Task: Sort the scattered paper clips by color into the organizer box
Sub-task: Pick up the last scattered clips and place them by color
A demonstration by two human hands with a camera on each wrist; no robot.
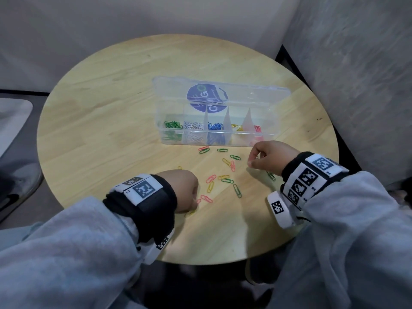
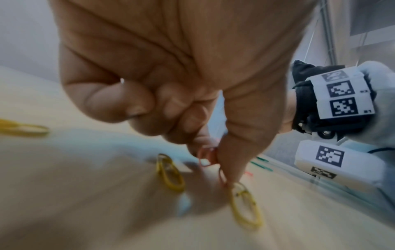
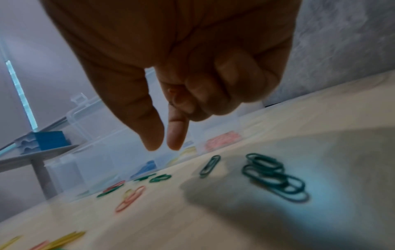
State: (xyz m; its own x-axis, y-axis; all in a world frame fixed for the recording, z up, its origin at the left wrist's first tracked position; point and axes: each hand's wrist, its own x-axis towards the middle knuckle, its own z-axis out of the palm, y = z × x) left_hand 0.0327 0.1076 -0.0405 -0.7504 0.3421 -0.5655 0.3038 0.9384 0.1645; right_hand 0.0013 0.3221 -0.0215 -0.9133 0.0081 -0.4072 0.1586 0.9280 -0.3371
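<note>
The clear organizer box [image 1: 281, 101] stands open on the round wooden table [image 1: 111, 121], holding green, white, blue, yellow and red clips in separate compartments. Loose paper clips [image 1: 225, 180] in red, yellow and green lie in front of it. My left hand [image 1: 196, 204] is down at the table, and thumb and forefinger pinch a red clip [image 2: 208, 157] between two yellow clips [image 2: 170, 172]. My right hand [image 1: 250, 162] hovers near the box's red end. Its thumb and forefinger point down slightly apart, while the curled fingers hold something red [image 3: 172, 91], seemingly a clip. A small pile of green clips [image 3: 273, 175] lies under it.
The box lid [image 1: 178, 85] lies open behind the compartments with a blue round label. Grey walls close in on the right and the back. The table's near edge [image 1: 223, 263] is just behind both wrists. Bare wood stretches left of the box.
</note>
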